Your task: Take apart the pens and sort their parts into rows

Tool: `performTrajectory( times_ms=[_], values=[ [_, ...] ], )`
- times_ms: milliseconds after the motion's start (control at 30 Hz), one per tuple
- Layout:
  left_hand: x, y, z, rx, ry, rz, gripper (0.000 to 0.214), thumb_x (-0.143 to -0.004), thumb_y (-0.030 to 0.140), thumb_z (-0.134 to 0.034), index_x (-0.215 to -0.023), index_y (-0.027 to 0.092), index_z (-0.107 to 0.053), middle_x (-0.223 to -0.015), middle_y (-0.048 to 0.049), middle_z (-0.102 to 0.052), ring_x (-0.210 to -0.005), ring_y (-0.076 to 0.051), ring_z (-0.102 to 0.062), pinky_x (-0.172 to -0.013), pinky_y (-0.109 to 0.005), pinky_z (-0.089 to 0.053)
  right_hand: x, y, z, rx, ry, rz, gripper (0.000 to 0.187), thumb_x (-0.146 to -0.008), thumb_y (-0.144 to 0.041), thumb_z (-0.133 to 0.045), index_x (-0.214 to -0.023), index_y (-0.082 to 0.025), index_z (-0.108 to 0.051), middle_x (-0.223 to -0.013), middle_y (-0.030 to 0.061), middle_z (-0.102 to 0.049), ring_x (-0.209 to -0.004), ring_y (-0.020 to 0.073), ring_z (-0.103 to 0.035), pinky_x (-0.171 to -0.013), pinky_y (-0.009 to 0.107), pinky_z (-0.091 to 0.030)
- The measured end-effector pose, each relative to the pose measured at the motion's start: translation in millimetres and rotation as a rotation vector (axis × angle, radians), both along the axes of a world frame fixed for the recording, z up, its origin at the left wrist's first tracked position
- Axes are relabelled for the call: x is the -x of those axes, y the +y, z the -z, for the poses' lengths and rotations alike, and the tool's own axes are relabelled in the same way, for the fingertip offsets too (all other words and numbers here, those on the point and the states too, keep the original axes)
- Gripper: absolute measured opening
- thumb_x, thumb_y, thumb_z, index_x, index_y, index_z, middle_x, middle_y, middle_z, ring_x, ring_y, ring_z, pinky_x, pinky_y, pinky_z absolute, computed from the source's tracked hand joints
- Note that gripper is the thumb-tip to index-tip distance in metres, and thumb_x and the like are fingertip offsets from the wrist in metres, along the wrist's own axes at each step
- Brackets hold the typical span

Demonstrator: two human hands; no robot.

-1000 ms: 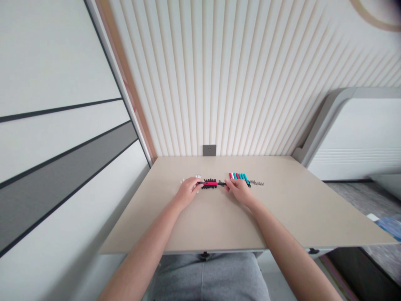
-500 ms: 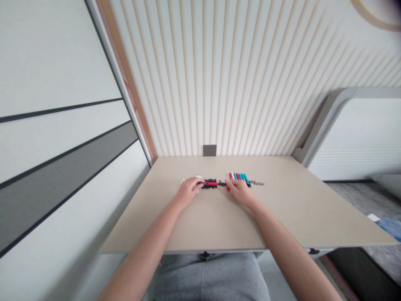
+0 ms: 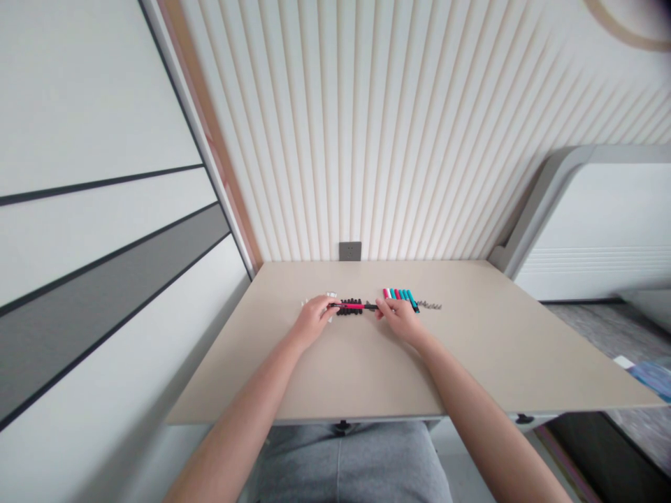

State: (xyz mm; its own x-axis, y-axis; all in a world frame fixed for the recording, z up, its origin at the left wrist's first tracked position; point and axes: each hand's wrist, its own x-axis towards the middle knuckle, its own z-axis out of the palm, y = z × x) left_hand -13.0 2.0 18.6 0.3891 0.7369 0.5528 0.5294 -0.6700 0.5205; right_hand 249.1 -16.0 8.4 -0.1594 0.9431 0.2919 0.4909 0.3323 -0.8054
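Note:
A slim pink-and-black marker (image 3: 352, 305) lies level across the gap between my hands. My left hand (image 3: 313, 318) is shut on its pink end, and my right hand (image 3: 401, 318) pinches its black end. Under the marker sits a tight row of small black parts (image 3: 349, 309). Right of my right hand, pink and teal markers (image 3: 401, 298) lie side by side, with a short row of small grey metal parts (image 3: 430, 305) beyond them. Small white pieces (image 3: 330, 295) lie just past my left fingers.
All of this rests on a beige tabletop (image 3: 472, 349) pushed against a ribbed cream wall with a grey wall socket (image 3: 349, 251). A white cabinet (image 3: 592, 230) stands at the right, and a blue object (image 3: 650, 377) lies beyond the table's right edge.

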Motion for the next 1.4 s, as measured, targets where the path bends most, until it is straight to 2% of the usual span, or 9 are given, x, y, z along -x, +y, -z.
performTrajectory(
  times_ms=[67,233,300,400,567,800,1133,1333,1400],
  values=[
    [-0.1,0.3,0.2,-0.003,0.004,0.004,0.015,-0.093,0.027,-0.053,-0.100,0.021,-0.066,-0.094,-0.0039,-0.070,-0.088,-0.018,-0.066,-0.084,-0.031,-0.050,-0.1,-0.6,-1.6,0.012,0.013,0.020,0.053,-0.095,-0.051,-0.037,-0.066,-0.018,-0.066,-0.068,0.0053,-0.067,-0.065,0.0179,-0.059,-0.067,0.030,-0.044],
    [1.4,0.7,-0.9,0.004,-0.012,-0.028,0.017,-0.094,0.027,-0.051,-0.103,0.022,-0.065,-0.097,-0.0040,-0.071,-0.090,-0.018,-0.066,-0.086,-0.031,-0.050,0.2,-0.9,-5.7,-0.110,0.056,0.028,0.034,-0.087,-0.046,-0.056,-0.105,-0.019,-0.066,-0.088,0.0049,-0.068,-0.077,0.0175,-0.059,-0.071,0.029,-0.046],
    [1.9,0.8,-1.2,0.005,-0.015,-0.031,0.017,-0.094,0.027,-0.051,-0.103,0.022,-0.065,-0.097,-0.0038,-0.071,-0.090,-0.018,-0.066,-0.085,-0.031,-0.050,0.4,-1.0,-6.0,-0.122,0.052,0.028,0.030,-0.084,-0.044,-0.061,-0.102,-0.020,-0.066,-0.091,0.0042,-0.068,-0.078,0.0168,-0.058,-0.072,0.029,-0.045],
    [1.6,0.7,-1.2,-0.003,-0.011,-0.027,0.017,-0.094,0.027,-0.052,-0.103,0.022,-0.065,-0.097,-0.0039,-0.071,-0.090,-0.018,-0.066,-0.086,-0.031,-0.050,-0.2,-1.8,-6.5,-0.091,-0.002,0.024,0.027,-0.088,-0.043,-0.054,-0.086,-0.020,-0.067,-0.081,0.0029,-0.067,-0.072,0.0161,-0.057,-0.068,0.028,-0.042],
    [0.7,0.9,0.0,-0.013,0.014,-0.012,0.018,-0.094,0.030,-0.052,-0.103,0.022,-0.065,-0.097,-0.0045,-0.071,-0.092,-0.019,-0.066,-0.086,-0.032,-0.050,-0.8,-3.1,-7.3,-0.026,-0.073,0.023,0.044,-0.095,-0.044,-0.040,-0.069,-0.018,-0.064,-0.066,0.0024,-0.062,-0.062,0.0151,-0.052,-0.061,0.028,-0.038],
    [2.1,1.9,1.2,0.015,-0.005,-0.040,0.019,-0.095,0.030,-0.049,-0.105,0.022,-0.064,-0.100,-0.0048,-0.070,-0.092,-0.019,-0.066,-0.088,-0.034,-0.051,1.0,-1.1,-4.1,-0.095,-0.004,0.016,0.030,-0.086,-0.045,-0.057,-0.099,-0.021,-0.068,-0.084,0.0035,-0.068,-0.075,0.0179,-0.057,-0.069,0.029,-0.042],
    [1.3,1.1,-1.9,-0.011,0.007,-0.023,0.018,-0.094,0.031,-0.053,-0.102,0.022,-0.065,-0.097,-0.0051,-0.070,-0.094,-0.020,-0.065,-0.087,-0.033,-0.050,0.5,-5.8,-9.3,-0.078,-0.091,-0.077,0.037,-0.093,-0.042,-0.044,-0.075,-0.020,-0.067,-0.073,0.0026,-0.066,-0.071,0.0170,-0.057,-0.066,0.028,-0.040],
    [1.9,1.6,-0.7,0.027,-0.052,-0.061,0.020,-0.095,0.030,-0.049,-0.104,0.021,-0.064,-0.103,-0.0053,-0.071,-0.096,-0.019,-0.066,-0.087,-0.032,-0.051,1.0,-2.5,-6.7,-0.086,0.048,0.007,0.036,-0.092,-0.046,-0.045,-0.101,-0.018,-0.067,-0.084,0.0049,-0.068,-0.074,0.0172,-0.058,-0.068,0.028,-0.043],
    [2.2,1.3,-1.3,0.042,-0.061,-0.072,0.020,-0.095,0.031,-0.049,-0.104,0.021,-0.064,-0.103,-0.0054,-0.071,-0.096,-0.019,-0.066,-0.086,-0.033,-0.051,-0.1,-1.7,-7.5,-0.116,0.081,0.044,0.035,-0.092,-0.047,-0.047,-0.099,-0.018,-0.066,-0.086,0.0058,-0.068,-0.075,0.0175,-0.058,-0.070,0.029,-0.044]
  ],
)
